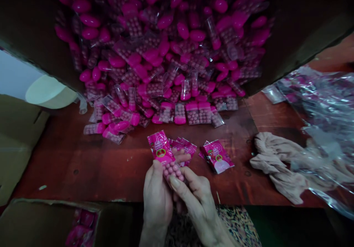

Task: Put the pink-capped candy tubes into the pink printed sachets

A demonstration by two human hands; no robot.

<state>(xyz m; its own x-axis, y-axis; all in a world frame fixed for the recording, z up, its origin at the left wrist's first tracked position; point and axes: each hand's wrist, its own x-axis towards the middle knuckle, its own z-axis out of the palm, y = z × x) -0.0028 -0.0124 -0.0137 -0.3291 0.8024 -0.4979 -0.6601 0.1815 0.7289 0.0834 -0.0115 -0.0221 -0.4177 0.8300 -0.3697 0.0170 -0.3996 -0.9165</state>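
Observation:
My left hand (157,193) is closed around the lower end of a pink printed sleeve (159,147), with its thumb on the near edge. My right hand (195,193) pinches a small clear box of pink candy balls (172,170) between thumb and fingers. The box's upper end meets the sleeve's lower edge; whether it is inside cannot be made out. Its lower end is hidden by my fingers. Just beyond my fingers lie several more printed sleeves (188,145). To their right is a small stack of sleeves (219,156).
A big pile of candy boxes with pink caps (155,66) spills from a cardboard box (295,29) onto the reddish wooden table (110,173). A beige cloth (279,158) and clear plastic bags (329,129) lie right. Another carton (30,221) is lower left, below a white bowl (49,92).

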